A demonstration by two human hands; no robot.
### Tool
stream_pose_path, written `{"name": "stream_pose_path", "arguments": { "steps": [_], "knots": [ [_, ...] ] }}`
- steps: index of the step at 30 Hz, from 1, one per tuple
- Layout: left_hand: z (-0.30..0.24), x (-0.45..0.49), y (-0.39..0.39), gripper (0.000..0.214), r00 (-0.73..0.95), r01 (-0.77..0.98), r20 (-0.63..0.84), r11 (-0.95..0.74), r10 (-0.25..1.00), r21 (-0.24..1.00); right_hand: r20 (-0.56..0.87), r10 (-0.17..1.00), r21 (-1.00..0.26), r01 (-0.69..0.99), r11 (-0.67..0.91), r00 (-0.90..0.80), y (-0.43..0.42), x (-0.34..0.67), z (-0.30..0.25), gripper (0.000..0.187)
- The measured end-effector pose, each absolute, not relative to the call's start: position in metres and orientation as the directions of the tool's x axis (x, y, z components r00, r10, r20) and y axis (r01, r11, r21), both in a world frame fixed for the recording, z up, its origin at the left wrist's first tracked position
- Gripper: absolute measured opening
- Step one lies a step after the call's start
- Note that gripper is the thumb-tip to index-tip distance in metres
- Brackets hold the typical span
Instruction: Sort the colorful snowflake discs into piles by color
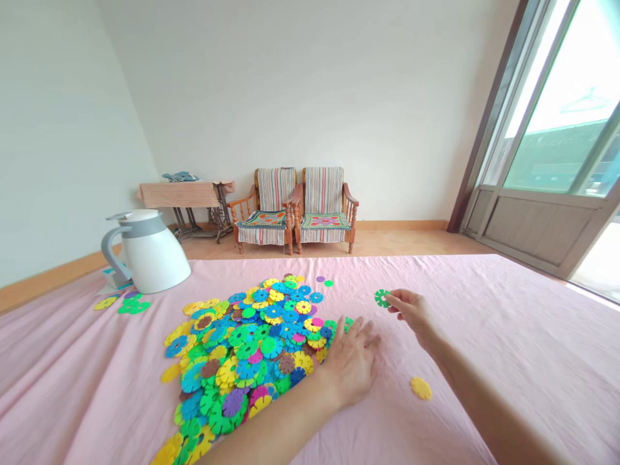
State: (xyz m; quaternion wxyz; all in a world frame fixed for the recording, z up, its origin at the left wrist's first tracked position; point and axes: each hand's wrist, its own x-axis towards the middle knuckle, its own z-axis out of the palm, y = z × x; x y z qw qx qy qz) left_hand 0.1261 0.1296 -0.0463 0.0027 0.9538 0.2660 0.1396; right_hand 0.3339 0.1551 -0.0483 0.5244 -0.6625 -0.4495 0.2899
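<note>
While the right hand (pixel 411 313) pinched a green snowflake disc (pixel 382 298), the left hand (pixel 351 363) lay spread against the heap

The green disc sat at the right hand's fingertips (pixel 394 298), clasped by its rim; how high it stood above the pink cloth (pixel 484 336) could not be told. Being round, it had no long axis; it lay out to the left of the right hand, towards the cloth's far edge, and beyond the right flank of the heap of plastic snowflake discs (pixel 242 349). That heap stretched from near the middle of the far edge down to the near edge, left of centre; the left hand was far nearer to it than the right, and stood between it and the right hand. The left hand was open, palm down and fingers splayed, its fingertips against the heap's right side, grasping nothing that showed. A lone yellow disc (pixel 421 387) lay below the right hand, towards the near edge; a purple disc (pixel 320 279) and a green disc (pixel 329 283) lay just past the heap. Towards the far left corner, a small scatter of discs (pixel 126 305) lay beside a white jug (pixel 150 253); nothing stood between the right hand and the heap except the left hand.
</note>
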Motion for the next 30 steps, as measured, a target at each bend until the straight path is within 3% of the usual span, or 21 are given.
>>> {"name": "stream_pose_path", "arguments": {
  "steps": [4, 7, 19, 25, 30],
  "knots": [
    [-0.051, 0.127, 0.15, 0.041, 0.751, 0.638, 0.2, -0.769, 0.63, 0.026, 0.02, 0.892, -0.933, 0.329, -0.146, 0.451, 0.161, 0.342, -0.059, 0.022],
    [-0.053, 0.11, 0.154, 0.044, 0.719, 0.69, 0.162, -0.722, 0.676, -0.049, -0.016, 0.888, -0.915, 0.352, -0.199, 0.46, 0.176, 0.345, -0.064, 0.028],
    [-0.059, 0.029, 0.137, 0.039, 0.749, 0.657, 0.259, -0.734, 0.61, -0.171, -0.07, 0.883, -0.871, 0.403, -0.281, 0.464, 0.227, 0.35, -0.068, 0.033],
    [-0.052, -0.009, 0.114, 0.048, 0.783, 0.606, 0.344, -0.759, 0.518, -0.237, 0.002, 0.924, -0.836, 0.507, -0.208, 0.383, 0.214, 0.337, -0.074, 0.032],
    [-0.054, -0.027, 0.108, 0.053, 0.757, 0.62, 0.41, -0.758, 0.509, -0.202, 0.111, 0.983, -0.77, 0.638, -0.009, 0.148, 0.208, 0.274, -0.077, 0.029]
  ]
}}
